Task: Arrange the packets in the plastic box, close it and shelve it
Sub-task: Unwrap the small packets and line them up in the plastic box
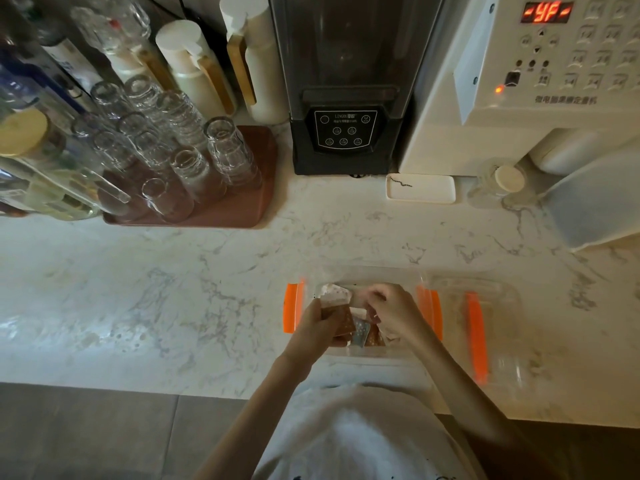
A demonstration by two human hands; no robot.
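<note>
A clear plastic box [374, 273] with orange side latches sits on the marble counter near its front edge. Both my hands are inside it. My left hand [317, 329] grips a small stack of brown and white packets [336, 299], held upright. My right hand [391, 311] pinches at the packets beside it; what its fingers hold is hard to make out. More packets [363, 332], blue and brown, stand in the box below the hands. The clear lid [491, 327] with an orange strip lies on the counter just right of the box.
A brown tray [249, 209] of upturned glasses stands at the back left, with bottles beside it. A black appliance [346, 133] and a white machine [519, 98] line the back. A small white dish [420, 188] and a small jar [502, 180] sit behind the box.
</note>
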